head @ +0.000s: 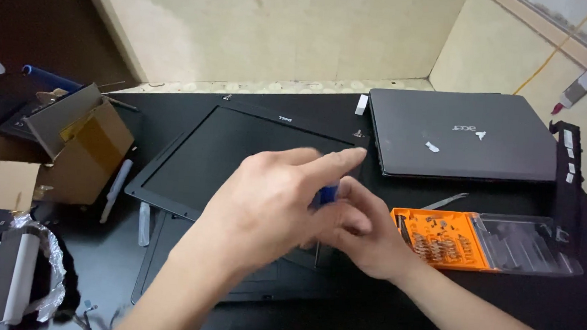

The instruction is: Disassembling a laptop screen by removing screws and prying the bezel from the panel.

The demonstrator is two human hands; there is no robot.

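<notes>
My left hand [274, 198] and my right hand [364, 230] meet over the middle of the black table. Between them they grip a small blue-handled tool [327, 193], mostly hidden by the fingers; it looks like a screwdriver. Under the hands lies a black laptop screen bezel frame [193, 145], resting on a dark open laptop [166, 252]. My left forefinger stretches out toward the frame's right corner.
An orange screwdriver bit case [448, 242] with a clear lid lies open to the right. A closed grey laptop [462, 134] sits at the back right, tweezers [446, 201] before it. An open cardboard box [70, 151] and a foil-wrapped item [22, 277] stand at the left.
</notes>
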